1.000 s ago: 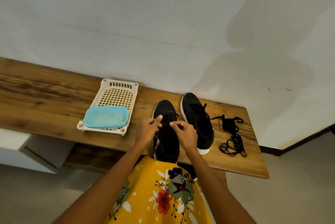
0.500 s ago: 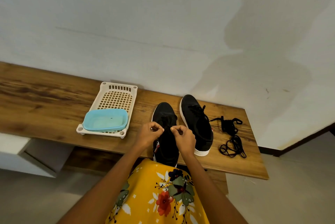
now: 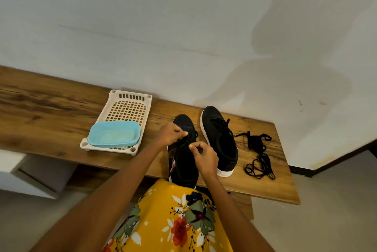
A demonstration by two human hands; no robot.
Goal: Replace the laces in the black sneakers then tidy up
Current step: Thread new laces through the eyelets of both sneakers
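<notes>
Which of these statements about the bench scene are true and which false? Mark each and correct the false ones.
1. Both hands (left, right) pinch the lace of the near sneaker. True.
2. The blue tub sits on the bare bench. False: it sits in the white basket.
3. Loose laces lie right of the far sneaker. True.
4. The far sneaker lies on its side. False: it stands upright.

Soft dim light; broad shadow on wall; wide-angle edge bending.
</notes>
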